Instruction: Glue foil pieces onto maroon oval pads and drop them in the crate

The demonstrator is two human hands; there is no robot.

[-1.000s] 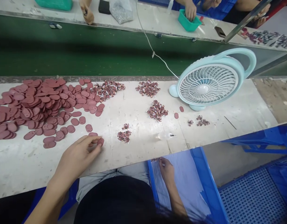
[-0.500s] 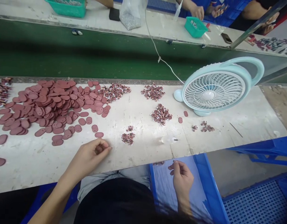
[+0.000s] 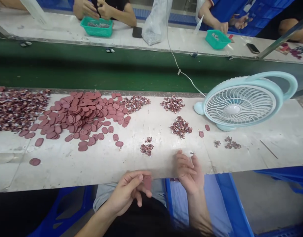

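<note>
Your left hand [image 3: 128, 192] hangs just off the near edge of the white bench [image 3: 67, 164], fingers pinched on 1 red oval piece [image 3: 147, 182] that stands roughly upright, its long axis pointing toward the bench. Your right hand [image 3: 188, 169] sits at the bench edge to the right of that oval, fingers curled around a small clear bottle [image 3: 190, 153]; how firmly it grips, you cannot tell. The 2 hands are near each other but apart. The small pile of printed bits [image 3: 146, 148] lies just beyond the oval, closer to your left hand.
</note>
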